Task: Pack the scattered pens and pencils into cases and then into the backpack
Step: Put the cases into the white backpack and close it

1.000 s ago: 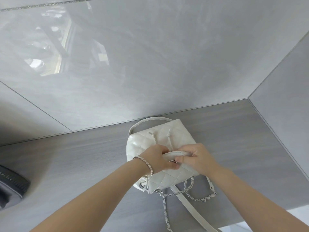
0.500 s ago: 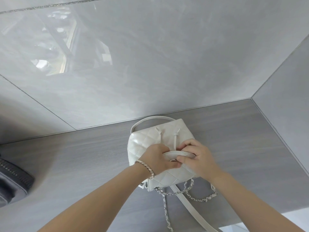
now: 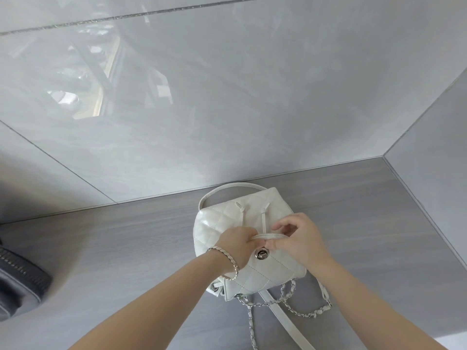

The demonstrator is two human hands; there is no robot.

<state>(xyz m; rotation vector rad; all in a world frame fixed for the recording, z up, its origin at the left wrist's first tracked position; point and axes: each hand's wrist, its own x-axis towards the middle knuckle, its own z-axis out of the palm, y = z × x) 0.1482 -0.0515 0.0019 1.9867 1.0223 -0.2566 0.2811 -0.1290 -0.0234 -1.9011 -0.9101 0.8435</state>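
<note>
Backpack [image 3: 219,223] near back edge of table [image 3: 126,248] — looks soft, light, slick — left hand [image 3: 237,245] and right hand [image 3: 302,239] pinch the flap rim [image 3: 270,235], likely best hold.

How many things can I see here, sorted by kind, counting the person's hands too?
White backpack: 1
Dark zipped case, partly cut off at the frame's edge: 1
Hands: 2, the left hand and the right hand, both holding the backpack's flap edge
Total: 4
</note>
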